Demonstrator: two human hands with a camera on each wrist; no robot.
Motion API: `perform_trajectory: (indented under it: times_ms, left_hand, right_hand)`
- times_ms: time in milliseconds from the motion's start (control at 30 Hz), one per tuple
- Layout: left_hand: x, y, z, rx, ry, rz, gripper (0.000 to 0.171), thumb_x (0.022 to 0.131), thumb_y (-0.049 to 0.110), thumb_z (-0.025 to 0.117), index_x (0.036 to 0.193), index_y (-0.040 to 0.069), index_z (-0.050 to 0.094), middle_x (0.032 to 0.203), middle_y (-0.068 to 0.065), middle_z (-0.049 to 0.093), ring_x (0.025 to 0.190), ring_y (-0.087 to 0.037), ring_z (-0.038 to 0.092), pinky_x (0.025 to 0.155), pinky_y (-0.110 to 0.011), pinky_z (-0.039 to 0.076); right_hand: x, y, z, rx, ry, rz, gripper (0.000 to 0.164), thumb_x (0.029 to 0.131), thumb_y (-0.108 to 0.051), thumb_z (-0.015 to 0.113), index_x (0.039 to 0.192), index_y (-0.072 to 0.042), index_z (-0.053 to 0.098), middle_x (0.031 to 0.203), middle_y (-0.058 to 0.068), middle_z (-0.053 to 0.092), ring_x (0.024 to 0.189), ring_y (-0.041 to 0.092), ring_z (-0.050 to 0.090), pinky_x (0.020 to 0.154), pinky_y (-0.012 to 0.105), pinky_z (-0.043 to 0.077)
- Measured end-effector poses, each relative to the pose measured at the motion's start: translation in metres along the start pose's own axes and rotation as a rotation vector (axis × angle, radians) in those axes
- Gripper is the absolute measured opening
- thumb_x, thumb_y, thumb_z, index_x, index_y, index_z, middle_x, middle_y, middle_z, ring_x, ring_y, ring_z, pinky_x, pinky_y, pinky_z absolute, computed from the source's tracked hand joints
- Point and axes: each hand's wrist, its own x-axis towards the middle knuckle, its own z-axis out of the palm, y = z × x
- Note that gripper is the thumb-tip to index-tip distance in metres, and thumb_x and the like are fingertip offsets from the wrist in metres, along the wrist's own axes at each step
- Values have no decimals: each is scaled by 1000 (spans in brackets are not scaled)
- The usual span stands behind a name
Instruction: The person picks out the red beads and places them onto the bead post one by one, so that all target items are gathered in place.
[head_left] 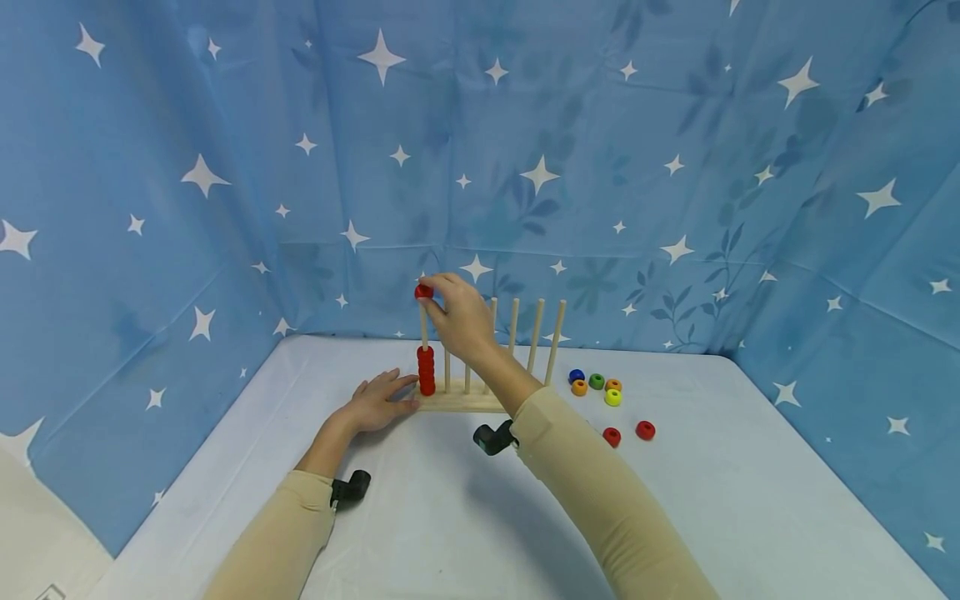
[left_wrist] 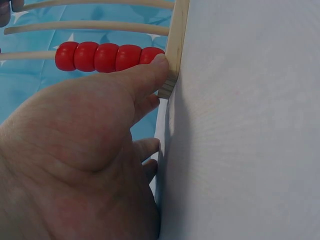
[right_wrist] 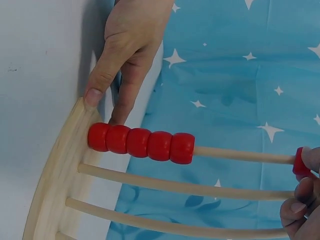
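My right hand [head_left: 461,317] pinches a red bead [head_left: 423,292] at the top of the leftmost wooden peg [right_wrist: 240,154]. Lower on that same peg, several red beads [right_wrist: 137,142] sit stacked against the wooden base [head_left: 465,402]. My left hand [head_left: 378,402] rests at the left end of the base, its thumb [left_wrist: 150,72] touching the wood beside the lowest bead. The left fingers are extended rather than curled. Bare pegs [head_left: 555,342] rise from the base to the right of the stack, partly hidden by my right arm.
Right of the rack lie loose beads: a blue one [head_left: 576,376], a green one [head_left: 596,382], a yellow one [head_left: 613,397] and two orange ones [head_left: 579,387]. Two red beads [head_left: 645,430] lie nearer me. A blue star-patterned curtain [head_left: 540,208] hangs behind the white table [head_left: 420,517].
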Motion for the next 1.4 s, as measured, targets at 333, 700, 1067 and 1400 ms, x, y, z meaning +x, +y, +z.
perform_trajectory:
  times_ms: [333, 700, 1067, 1400]
  left_hand:
    - [1, -2, 0, -2, -1, 10, 65, 105, 44, 59, 161, 16, 41, 171, -24, 22, 159, -48, 12, 124, -72, 2]
    - [0, -2, 0, 3, 5, 10, 64, 105, 43, 59, 161, 16, 42, 171, -25, 22, 159, -48, 12, 124, -72, 2]
    - [-1, -1, 0, 1, 10, 4, 64, 105, 42, 59, 161, 16, 42, 171, -24, 22, 159, -48, 12, 124, -72, 1]
    - [0, -2, 0, -2, 2, 17, 65, 105, 43, 58, 161, 15, 41, 171, -26, 21, 159, -49, 11, 124, -73, 1]
  right_hand:
    - [-1, 1, 3, -10, -14, 20, 31, 104, -28, 66, 134, -18, 71, 131, 1, 70, 113, 20, 70, 81, 36, 60]
    - [-1, 1, 5, 3, -17, 16, 32, 104, -26, 67, 134, -15, 71, 131, 4, 70, 113, 23, 71, 84, 38, 61]
    - [0, 1, 5, 6, -23, 22, 31, 103, -26, 67, 132, -15, 73, 130, 4, 71, 112, 22, 71, 82, 38, 61]
    - [-2, 1, 6, -4, -42, 35, 30, 103, -25, 68, 130, -14, 74, 126, 5, 72, 101, 23, 72, 74, 36, 59]
